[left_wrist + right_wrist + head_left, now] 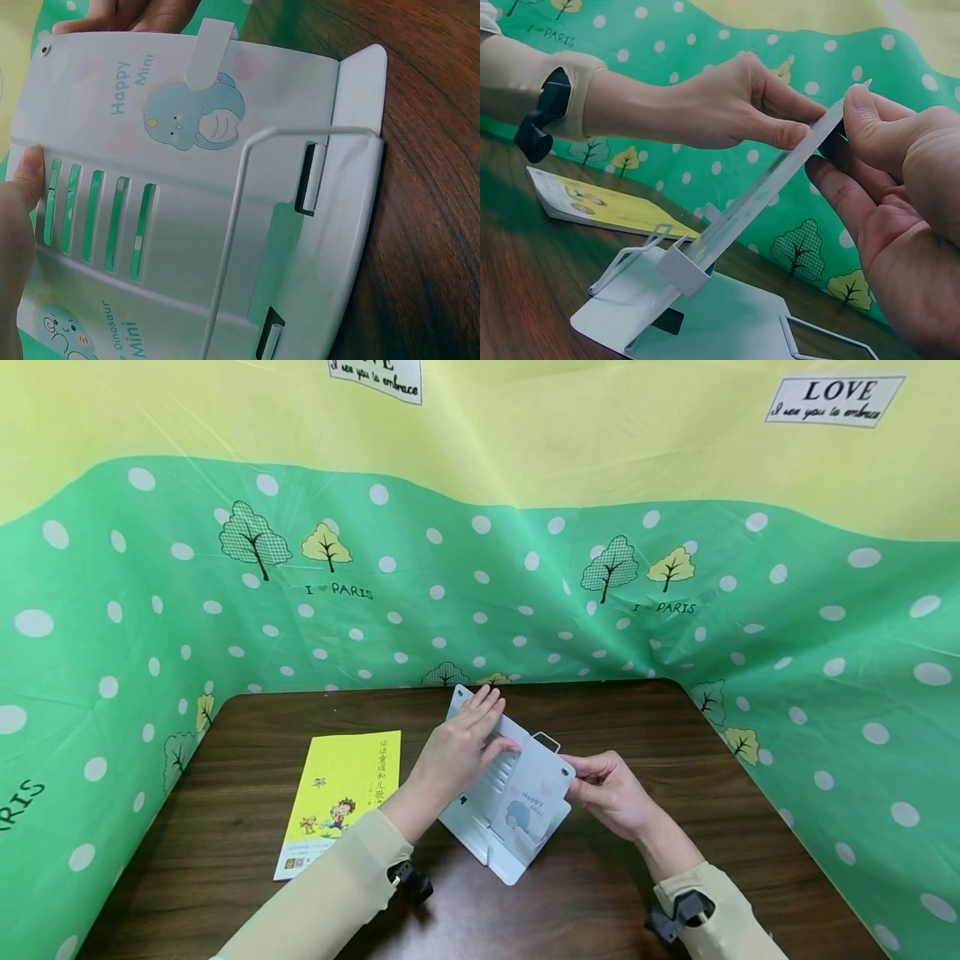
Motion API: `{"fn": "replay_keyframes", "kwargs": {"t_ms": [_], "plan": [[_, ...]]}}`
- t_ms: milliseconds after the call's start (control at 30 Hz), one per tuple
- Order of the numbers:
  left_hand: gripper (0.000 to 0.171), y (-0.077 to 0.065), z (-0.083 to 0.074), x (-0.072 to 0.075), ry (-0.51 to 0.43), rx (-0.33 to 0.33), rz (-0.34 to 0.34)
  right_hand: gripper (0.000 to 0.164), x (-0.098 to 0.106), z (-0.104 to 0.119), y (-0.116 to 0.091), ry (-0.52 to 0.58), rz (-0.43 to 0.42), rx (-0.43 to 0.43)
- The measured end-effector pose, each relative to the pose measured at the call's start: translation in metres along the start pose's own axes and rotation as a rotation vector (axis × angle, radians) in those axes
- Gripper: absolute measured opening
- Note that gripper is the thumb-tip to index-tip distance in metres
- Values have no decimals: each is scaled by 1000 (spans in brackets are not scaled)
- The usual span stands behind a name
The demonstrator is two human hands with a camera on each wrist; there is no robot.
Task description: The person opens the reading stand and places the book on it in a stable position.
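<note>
A white book stand [487, 810] with pale blue dinosaur prints, slots and a bottom ledge stands tilted on the table. My left hand [461, 739] holds its upper edge, the thumb [28, 176] on the printed front and the other fingers reaching past the edge. At the upper right corner, my right hand [611, 793] pinches the panel between thumb and fingers [862, 112]. A white wire arm [232, 225] crosses the front above the ledge. A white clip [211, 56] hooks over one side edge. The stand's back is partly hidden.
A yellow children's book [341, 802] lies on the dark wooden table [225, 827], left of the stand, partly covered by my left forearm. A green and yellow patterned cloth [480, 568] hangs along the table's back and sides.
</note>
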State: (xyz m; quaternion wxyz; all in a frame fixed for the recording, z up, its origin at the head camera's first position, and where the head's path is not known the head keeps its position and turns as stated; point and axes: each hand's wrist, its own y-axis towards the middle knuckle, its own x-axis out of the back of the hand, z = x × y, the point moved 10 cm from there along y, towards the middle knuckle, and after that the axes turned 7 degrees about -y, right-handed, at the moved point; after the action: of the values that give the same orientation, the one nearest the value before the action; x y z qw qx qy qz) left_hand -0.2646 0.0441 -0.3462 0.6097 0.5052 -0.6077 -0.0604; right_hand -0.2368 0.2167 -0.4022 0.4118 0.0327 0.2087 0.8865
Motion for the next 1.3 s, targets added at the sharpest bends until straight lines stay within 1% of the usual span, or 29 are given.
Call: {"fn": "replay_keyframes", "kwargs": {"t_ms": [67, 167, 367, 500, 667, 800, 900, 1000, 1133, 1267, 1300], "plan": [[70, -1, 3, 1, -26, 23, -1, 42, -1, -1, 0, -21, -9, -3], [72, -1, 5, 3, -49, 28, -16, 41, -3, -1, 2, -55, -23, -12], [73, -1, 5, 8, -85, -15, -57, 39, -9, 0, 3, -94, -30, -9], [74, -1, 6, 10, -115, -29, -65, 40, -12, 3, 4, -159, -29, 11], [75, -1, 9, 11, -155, -19, -54, 40, -18, 8, 4, -252, -39, 40], [75, -2, 13, 11, -203, -20, -45, 40, -23, 9, 4, -274, -84, 14], [75, -2, 15, 11, -241, -42, -40, 41, -27, 9, 4, -274, -110, 3], [74, 0, 14, 12, -265, -69, -26, 41, -31, 11, 5, -280, -108, 24], [73, 3, 13, 13, -271, -93, 3, 42, -35, 11, 6, -287, -108, 39], [71, 4, 13, 12, -280, -113, 24, 42, -38, 11, 7, -284, -134, 21], [71, 4, 13, 12, -281, -120, 27, 41, -40, 12, 7, -292, -130, 33]]}}
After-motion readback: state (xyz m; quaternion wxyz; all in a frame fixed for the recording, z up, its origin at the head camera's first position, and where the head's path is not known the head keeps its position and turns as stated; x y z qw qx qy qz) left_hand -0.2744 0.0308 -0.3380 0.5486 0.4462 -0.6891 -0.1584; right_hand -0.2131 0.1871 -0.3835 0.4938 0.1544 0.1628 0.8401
